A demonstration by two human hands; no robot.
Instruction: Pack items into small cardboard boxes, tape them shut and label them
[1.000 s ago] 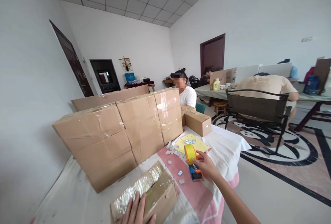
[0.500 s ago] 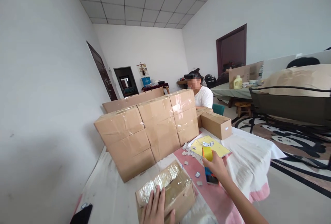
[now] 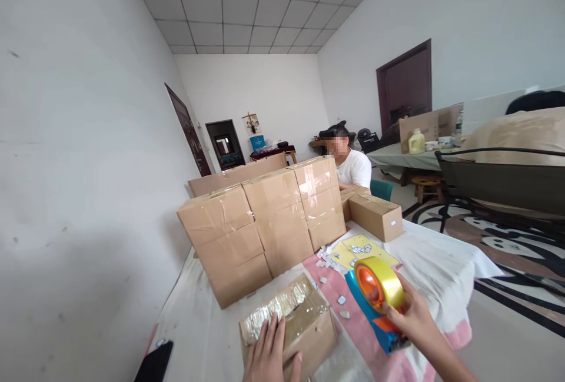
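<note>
My left hand (image 3: pixel 268 354) lies with its fingers spread on a small cardboard box (image 3: pixel 311 335) at the near side of the table. Shiny clear tape (image 3: pixel 276 311) covers much of the box's top, and it looks wrinkled. To the right of the box, my right hand (image 3: pixel 409 305) is closed on a tape dispenser (image 3: pixel 368 305) with a blue body and a yellow roll on an orange hub. The dispenser is tilted above the pink and white cloth. Part of its handle is hidden by my fingers.
Stacked taped cardboard boxes (image 3: pixel 278 226) stand behind the small box. Beyond the dispenser lie a yellow sheet (image 3: pixel 366 245) and several pale scraps (image 3: pixel 324 261). A long carton (image 3: pixel 377 216) is at the right. A person (image 3: pixel 355 167) sits across the table. A black object (image 3: pixel 154 363) lies near left.
My right hand has brought the tape dispenser up and nearer, turning it so the roll's side shows. My left hand stays on the box. The whole view has shifted slightly.
</note>
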